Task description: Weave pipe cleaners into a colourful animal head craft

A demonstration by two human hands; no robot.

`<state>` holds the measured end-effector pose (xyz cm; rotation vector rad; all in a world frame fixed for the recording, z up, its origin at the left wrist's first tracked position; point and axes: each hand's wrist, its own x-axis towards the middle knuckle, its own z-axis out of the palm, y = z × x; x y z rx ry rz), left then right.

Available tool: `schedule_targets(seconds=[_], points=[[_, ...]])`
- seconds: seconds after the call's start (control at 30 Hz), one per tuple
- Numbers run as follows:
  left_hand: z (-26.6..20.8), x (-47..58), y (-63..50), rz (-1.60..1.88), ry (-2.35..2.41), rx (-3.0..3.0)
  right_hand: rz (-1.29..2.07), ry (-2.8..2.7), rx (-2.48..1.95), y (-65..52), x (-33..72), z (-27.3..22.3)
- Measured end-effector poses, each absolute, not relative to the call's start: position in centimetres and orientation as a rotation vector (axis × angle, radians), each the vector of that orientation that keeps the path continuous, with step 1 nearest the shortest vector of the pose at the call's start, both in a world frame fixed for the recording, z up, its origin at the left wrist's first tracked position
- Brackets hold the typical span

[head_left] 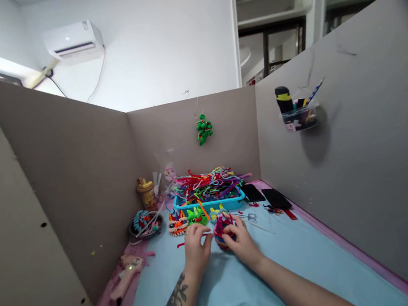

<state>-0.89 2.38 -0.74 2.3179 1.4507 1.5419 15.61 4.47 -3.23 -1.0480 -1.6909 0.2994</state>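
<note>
The craft is occupying the space between both hands, over the cloth and in front of the tray. The right hand is grasping its side; the left hand is working close at the opposite side, though whether it is pinching a strand cannot be told. For good control, the right hand should be steadying without crushing. Scissors are lying to the right.

Bright diffuse lt., soft shadow on R panel, dark blurry top-R corner, wide-angle edge distort.
</note>
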Motion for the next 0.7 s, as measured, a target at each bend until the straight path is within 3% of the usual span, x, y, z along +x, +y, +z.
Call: schedule_targets(seconds=[0.23, 0.7], points=[[-1.4, 0.4, 2.2, 1.226, 1.431, 2.158, 0.278, -1.652, -1.007, 4.5, 15.4, -3.3], [-2.0, 0.3, 3.2, 1.328, 1.416, 2.042, 0.327, -1.850, -0.885, 3.8, 15.3, -2.8]])
